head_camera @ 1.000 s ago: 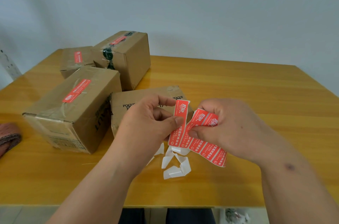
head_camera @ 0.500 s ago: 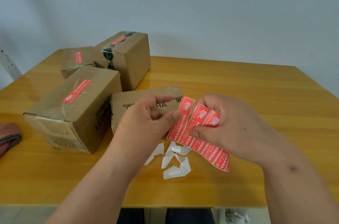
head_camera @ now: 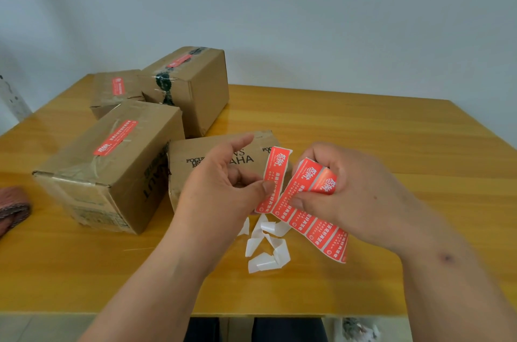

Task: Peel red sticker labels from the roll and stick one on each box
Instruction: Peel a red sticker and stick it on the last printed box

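Head view: left hand (head_camera: 223, 187) pinches one red label (head_camera: 272, 179) by its edge between thumb and fingers, above the surface (head_camera: 363, 145). Right hand (head_camera: 352, 190) grips the label strip (head_camera: 310, 201), which trails down toward loose white backing (head_camera: 265, 246). The label looks thin, limp and sticky, so it is best held by a corner. Three boxes (head_camera: 112, 162) carry labels; the near box (head_camera: 218, 157) shows none, though the hands hide part of it.
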### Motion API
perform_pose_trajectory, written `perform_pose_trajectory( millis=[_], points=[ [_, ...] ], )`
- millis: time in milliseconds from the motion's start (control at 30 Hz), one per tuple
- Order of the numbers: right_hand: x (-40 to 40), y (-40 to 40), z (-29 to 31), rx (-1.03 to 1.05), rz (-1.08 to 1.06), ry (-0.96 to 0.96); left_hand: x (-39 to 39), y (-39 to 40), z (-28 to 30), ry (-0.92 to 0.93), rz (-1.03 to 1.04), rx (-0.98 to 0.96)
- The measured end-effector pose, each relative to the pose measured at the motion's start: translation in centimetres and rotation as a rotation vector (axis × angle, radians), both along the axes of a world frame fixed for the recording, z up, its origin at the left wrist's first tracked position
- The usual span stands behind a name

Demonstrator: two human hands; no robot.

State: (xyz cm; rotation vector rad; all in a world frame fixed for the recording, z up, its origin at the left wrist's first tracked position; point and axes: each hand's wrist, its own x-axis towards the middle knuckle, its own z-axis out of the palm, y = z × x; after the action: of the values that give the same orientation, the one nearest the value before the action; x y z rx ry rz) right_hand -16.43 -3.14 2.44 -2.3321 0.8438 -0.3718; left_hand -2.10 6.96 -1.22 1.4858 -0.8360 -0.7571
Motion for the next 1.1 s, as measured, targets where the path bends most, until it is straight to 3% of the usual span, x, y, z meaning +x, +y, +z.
perform_pose_trajectory(
  millis=[167,500,833,1100],
  points=[
    [-0.3,-0.1,0.1,0.013,-0.006,-0.023,0.0,-0.1,-0.1,0.052,0.033,-0.008],
    [-1.2,-0.8,-0.2,0.042,-0.051,-0.091,0.5,-0.2,-0.2,-0.035,0.129,0.024],
    [-0.5,-2.0,-1.6,-0.151,-0.13,0.24,0.4,-0.4,-0.6,-0.019,0.074,0.058],
    [0.3,-2.2,-2.3,-0.34,-0.098,0.231,0.4,-0.4,-0.9,-0.079,0.024,0.087]
  ],
)
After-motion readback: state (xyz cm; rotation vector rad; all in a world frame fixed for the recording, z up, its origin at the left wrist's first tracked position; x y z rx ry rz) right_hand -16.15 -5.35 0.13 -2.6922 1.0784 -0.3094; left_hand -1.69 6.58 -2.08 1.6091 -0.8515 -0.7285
